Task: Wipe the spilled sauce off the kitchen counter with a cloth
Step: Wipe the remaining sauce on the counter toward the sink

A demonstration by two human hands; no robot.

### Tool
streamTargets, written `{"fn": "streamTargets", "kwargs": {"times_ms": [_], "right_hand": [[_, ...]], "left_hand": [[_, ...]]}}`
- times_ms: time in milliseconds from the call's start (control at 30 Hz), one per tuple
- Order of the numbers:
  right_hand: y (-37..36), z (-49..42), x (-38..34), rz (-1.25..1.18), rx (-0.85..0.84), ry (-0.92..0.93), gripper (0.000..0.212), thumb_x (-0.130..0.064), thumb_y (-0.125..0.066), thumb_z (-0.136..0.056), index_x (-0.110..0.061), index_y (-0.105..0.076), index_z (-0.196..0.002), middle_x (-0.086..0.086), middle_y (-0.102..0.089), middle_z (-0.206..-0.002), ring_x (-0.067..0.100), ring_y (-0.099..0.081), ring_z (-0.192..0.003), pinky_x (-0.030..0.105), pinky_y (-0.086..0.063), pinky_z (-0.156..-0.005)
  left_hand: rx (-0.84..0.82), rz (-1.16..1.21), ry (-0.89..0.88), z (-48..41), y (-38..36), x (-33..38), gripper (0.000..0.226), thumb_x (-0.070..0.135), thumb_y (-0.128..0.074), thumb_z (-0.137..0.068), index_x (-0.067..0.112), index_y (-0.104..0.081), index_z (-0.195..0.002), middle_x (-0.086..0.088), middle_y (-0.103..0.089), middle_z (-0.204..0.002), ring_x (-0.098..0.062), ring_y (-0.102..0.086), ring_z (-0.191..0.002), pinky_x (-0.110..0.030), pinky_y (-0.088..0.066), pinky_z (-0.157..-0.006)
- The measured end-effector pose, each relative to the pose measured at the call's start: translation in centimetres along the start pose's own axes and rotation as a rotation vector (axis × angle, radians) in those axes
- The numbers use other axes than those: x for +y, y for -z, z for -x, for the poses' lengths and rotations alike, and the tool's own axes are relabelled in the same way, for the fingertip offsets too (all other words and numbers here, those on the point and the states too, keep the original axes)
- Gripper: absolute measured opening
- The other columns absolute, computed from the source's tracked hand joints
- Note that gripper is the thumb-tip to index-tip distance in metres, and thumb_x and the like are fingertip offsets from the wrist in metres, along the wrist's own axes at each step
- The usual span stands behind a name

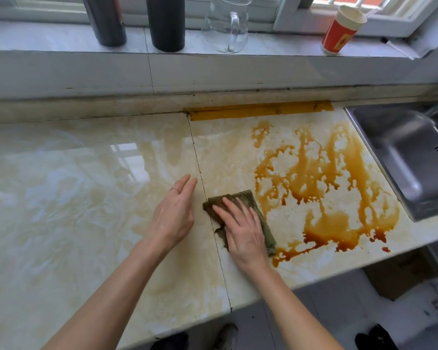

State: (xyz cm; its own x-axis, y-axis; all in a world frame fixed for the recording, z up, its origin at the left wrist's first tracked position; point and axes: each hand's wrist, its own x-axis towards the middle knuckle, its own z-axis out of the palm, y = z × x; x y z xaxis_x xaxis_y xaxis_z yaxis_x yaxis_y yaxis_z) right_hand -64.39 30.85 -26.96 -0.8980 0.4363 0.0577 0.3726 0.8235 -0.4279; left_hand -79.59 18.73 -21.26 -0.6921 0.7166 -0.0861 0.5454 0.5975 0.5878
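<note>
A wide brown sauce spill (321, 188) covers the right part of the cream marble counter (74, 198), reaching the front edge. A dark green cloth (245, 199) lies flat at the spill's left edge. My right hand (243, 228) presses on the cloth with straight fingers. Just left of the cloth, my left hand (173, 213) is open with fingers straight, over the bare counter; a ring sits on one finger.
A steel sink (405, 157) is set into the counter at the right. On the window ledge behind stand two dark bottles (166, 21), a glass pitcher (226, 24) and a red paper cup (340, 30). Yellow tape (261, 111) runs along the back edge.
</note>
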Motion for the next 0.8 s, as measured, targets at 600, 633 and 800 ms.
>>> {"fn": "streamTargets", "kwargs": {"times_ms": [600, 633, 800], "right_hand": [[1.5, 8.8, 1.1, -0.010, -0.103, 0.289, 0.066, -0.022, -0.050, -0.094, -0.030, -0.023, -0.153, -0.004, -0.016, -0.162, 0.019, -0.015, -0.148, 0.043, -0.009, -0.121], [1.9, 8.5, 2.3, -0.006, -0.088, 0.273, 0.068, -0.021, -0.052, -0.093, -0.031, -0.022, -0.153, -0.002, -0.012, -0.163, 0.018, -0.015, -0.148, 0.041, -0.006, -0.121], [2.4, 7.3, 3.9, 0.030, -0.074, 0.146, 0.064, -0.024, -0.051, -0.093, -0.030, -0.027, -0.151, 0.000, -0.012, -0.163, 0.019, -0.010, -0.149, 0.048, -0.011, -0.121]], "left_hand": [[0.006, -0.020, 0.088, 7.9, -5.0, 5.9, 0.059, 0.000, -0.040, -0.087, 0.014, -0.033, -0.144, -0.004, -0.027, -0.153, -0.024, -0.035, -0.136, -0.036, -0.037, -0.106], [0.007, -0.034, 0.097, 8.2, -5.3, 6.1, 0.059, 0.001, -0.040, -0.088, 0.015, -0.033, -0.144, -0.004, -0.027, -0.153, -0.025, -0.036, -0.135, -0.037, -0.038, -0.105], [0.023, -0.075, 0.144, 9.7, -6.2, 6.9, 0.056, 0.002, -0.037, -0.090, 0.016, -0.033, -0.144, -0.004, -0.028, -0.153, -0.026, -0.038, -0.134, -0.038, -0.040, -0.103]]}}
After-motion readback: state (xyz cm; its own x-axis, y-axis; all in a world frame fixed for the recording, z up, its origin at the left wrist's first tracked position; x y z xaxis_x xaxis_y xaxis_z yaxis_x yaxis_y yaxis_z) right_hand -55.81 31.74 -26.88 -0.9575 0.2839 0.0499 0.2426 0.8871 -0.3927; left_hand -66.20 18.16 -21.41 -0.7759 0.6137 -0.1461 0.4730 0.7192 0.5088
